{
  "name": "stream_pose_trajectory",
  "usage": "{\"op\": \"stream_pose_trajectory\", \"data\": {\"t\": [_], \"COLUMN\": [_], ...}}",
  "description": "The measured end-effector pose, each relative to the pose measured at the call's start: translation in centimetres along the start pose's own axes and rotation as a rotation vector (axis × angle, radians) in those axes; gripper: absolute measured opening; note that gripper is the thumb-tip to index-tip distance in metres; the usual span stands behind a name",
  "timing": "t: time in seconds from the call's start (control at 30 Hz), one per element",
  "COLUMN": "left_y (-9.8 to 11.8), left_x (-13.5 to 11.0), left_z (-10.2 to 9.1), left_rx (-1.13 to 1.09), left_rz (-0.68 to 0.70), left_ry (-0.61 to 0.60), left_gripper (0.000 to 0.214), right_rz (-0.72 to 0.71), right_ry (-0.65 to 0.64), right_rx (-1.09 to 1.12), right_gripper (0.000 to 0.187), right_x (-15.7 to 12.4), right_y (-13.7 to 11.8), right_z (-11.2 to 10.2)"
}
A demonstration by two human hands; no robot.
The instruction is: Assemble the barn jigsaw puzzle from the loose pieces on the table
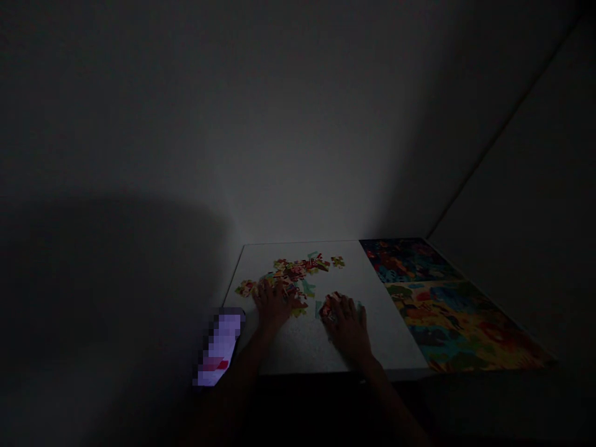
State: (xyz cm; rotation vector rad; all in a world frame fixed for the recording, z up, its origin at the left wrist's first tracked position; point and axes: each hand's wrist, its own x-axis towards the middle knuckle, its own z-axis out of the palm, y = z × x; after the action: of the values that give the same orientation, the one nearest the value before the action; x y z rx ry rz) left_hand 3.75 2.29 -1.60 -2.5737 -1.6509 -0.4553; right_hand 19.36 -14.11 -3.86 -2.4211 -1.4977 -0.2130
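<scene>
Loose jigsaw puzzle pieces in red, green and yellow lie heaped on a white tabletop. Over the near left part of this heap rests my left hand, its fingers spread on the pieces. My right hand lies flat to the right, fingers stretched out over a smaller group of puzzle pieces. Both palms face down and hide some of the pieces beneath them. A single piece sits apart at the right end of the heap.
Two colourful illustrated sheets, a dark one and a yellow-green one, cover the right side of the table. A lit phone, partly pixelated, is at the left edge. Behind the table rises a plain wall. The room is dim.
</scene>
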Motion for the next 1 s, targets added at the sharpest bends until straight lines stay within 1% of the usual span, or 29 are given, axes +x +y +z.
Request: {"op": "stream_pose_trajectory", "data": {"t": [0.1, 0.2, 0.27, 0.33, 0.43, 0.6, 0.7, 0.77, 0.87, 0.9, 1.0], "left_y": [1.6, 3.4, 4.6, 5.8, 7.7, 10.9, 12.2, 13.0, 14.2, 14.5, 15.0], "left_x": [2.1, 4.1, 5.1, 5.9, 6.6, 6.5, 6.0, 5.7, 5.4, 5.3, 3.9], "left_z": [0.0, 0.3, 0.6, 1.0, 2.0, 3.3, 3.4, 3.1, 2.7, 2.6, 2.4], "left_rx": [-0.027, -0.063, -0.095, -0.126, -0.183, -0.22, -0.225, -0.212, -0.192, -0.196, -0.235], "left_rz": [-0.046, -0.091, -0.085, -0.076, -0.048, 0.023, 0.081, 0.127, 0.186, 0.201, 0.228], "left_ry": [-0.071, -0.119, -0.148, -0.15, -0.165, -0.182, -0.241, -0.292, -0.362, -0.368, -0.318], "left_gripper": [0.064, 0.065, 0.067, 0.068, 0.071, 0.076, 0.081, 0.08, 0.078, 0.078, 0.071], "right_rz": [-0.046, -0.09, -0.098, -0.11, -0.144, -0.159, -0.192, -0.23, -0.309, -0.341, -0.412], "right_ry": [0.005, 0.009, 0.016, 0.023, 0.025, 0.011, -0.001, -0.014, -0.058, -0.073, -0.061], "right_rx": [0.007, 0.017, 0.016, 0.017, 0.021, 0.025, 0.016, 0.012, 0.012, 0.012, 0.055], "right_gripper": [0.057, 0.055, 0.055, 0.054, 0.055, 0.06, 0.062, 0.06, 0.058, 0.057, 0.057], "right_x": [-1.1, -1.6, -1.6, -1.6, -1.6, -1.5, -1.2, -1.0, -0.5, -0.3, 1.1], "right_y": [0.0, 0.2, 0.2, 0.2, 0.3, 0.5, 0.4, 0.1, -0.8, -1.2, -3.1], "right_z": [-0.2, -0.3, -0.2, -0.2, 0.0, 0.4, 0.9, 1.5, 2.7, 3.1, 4.2]}}
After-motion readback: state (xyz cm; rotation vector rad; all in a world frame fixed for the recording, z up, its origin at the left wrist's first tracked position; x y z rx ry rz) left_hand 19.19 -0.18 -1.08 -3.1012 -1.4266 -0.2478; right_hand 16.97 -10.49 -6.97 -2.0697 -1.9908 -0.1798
